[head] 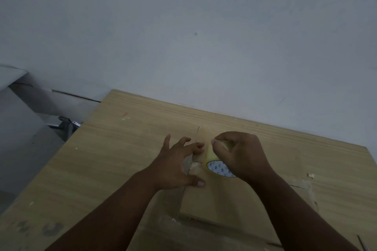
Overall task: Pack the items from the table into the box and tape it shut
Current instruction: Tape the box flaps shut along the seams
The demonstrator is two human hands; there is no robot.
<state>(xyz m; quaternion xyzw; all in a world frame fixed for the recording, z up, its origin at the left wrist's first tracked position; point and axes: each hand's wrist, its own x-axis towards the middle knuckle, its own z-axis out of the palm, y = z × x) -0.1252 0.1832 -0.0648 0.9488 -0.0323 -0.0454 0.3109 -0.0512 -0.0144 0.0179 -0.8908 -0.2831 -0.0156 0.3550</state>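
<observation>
Right hand (242, 155) grips tape roll (214, 166) atop box (204, 199).

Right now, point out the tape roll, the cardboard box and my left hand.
tape roll (210, 158), head view, on its yellowish outer band.
cardboard box (220, 199), head view, on its bare closed top.
left hand (175, 167), head view, on the back of the hand.

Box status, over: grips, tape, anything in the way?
Left grip open, pressing box top. Right grip holds tape roll on it. Box closed; nothing else on top.
</observation>
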